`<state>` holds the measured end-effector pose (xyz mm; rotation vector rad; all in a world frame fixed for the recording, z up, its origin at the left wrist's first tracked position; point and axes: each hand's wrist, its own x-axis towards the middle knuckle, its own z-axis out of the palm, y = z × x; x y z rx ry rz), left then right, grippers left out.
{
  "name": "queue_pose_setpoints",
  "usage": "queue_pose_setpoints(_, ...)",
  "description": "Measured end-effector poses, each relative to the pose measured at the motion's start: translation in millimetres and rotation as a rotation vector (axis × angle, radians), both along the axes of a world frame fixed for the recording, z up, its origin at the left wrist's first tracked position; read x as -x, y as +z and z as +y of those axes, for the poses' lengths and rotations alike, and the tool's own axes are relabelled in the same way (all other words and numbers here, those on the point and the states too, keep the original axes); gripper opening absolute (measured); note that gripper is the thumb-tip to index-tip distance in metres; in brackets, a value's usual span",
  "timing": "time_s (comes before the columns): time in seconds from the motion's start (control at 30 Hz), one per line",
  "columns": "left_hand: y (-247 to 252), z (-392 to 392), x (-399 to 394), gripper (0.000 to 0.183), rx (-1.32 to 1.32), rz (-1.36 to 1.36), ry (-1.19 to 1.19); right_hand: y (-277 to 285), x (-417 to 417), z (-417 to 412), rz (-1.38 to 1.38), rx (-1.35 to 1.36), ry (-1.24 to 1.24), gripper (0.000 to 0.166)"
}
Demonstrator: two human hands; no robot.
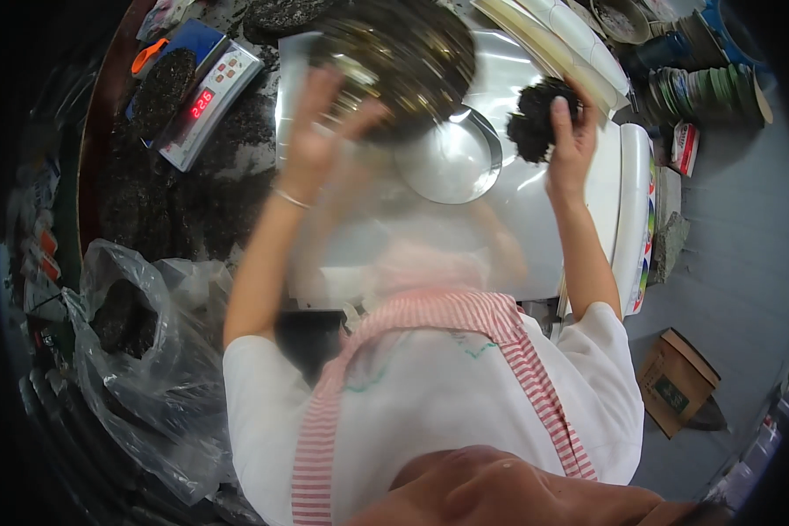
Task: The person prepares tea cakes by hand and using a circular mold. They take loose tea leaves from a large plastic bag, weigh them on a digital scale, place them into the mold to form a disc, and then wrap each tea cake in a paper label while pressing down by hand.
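Note:
My left hand [322,121], blurred by motion, has its fingers spread at the near left edge of a round dark thing [407,59] with golden glints. That round thing is smeared too, and I cannot tell whether the hand grips it or only touches it. Between my hands, a shallow round metal pan [450,164] lies on a shiny metal sheet [519,230], partly covered by the round thing. My right hand [572,141] holds a dark, crumbly clump [536,121] above the sheet, with its thumb across the clump's near side.
Left, a digital scale [210,105] with a lit red display sits beside a dark lump [164,92] and an orange-handled tool [148,56]. A clear plastic bag [164,368] holds dark material. Rolled sheets [634,217] and stacked discs [703,95] line the right; a cardboard box [680,381] stands below.

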<state>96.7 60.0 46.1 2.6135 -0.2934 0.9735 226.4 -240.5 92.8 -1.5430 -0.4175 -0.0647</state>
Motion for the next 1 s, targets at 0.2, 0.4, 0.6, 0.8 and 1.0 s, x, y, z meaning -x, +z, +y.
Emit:
queue_pose_setpoints(0.2, -35, -95, 26, 0.052, -0.1, 0.519, -0.21, -76, -18, 12, -0.88, 1.214, 0.106, 0.059)
queue_pose_setpoints(0.4, -40, -95, 9, 0.045, -0.342, 0.69, -0.153, -102, -4, 17, -0.778, 1.16, 0.783, 0.084)
queue_pose_setpoints(0.6, -31, -112, -32, 0.032, -0.535, 0.928, -0.086, -143, -11, 43, -0.788, 1.23, 0.771, 0.091)
queue_pose_setpoints(0.8, -37, -112, 16, 0.035, -0.127, 0.46, -0.06, -115, -21, 33, -0.69, 0.957, 0.725, 0.054)
queue_pose_setpoints(1.0, -98, -181, 175, 0.056, 0.55, 0.967, -0.446, -75, 144, -28, -0.356, 0.281, 0.889, 0.036)
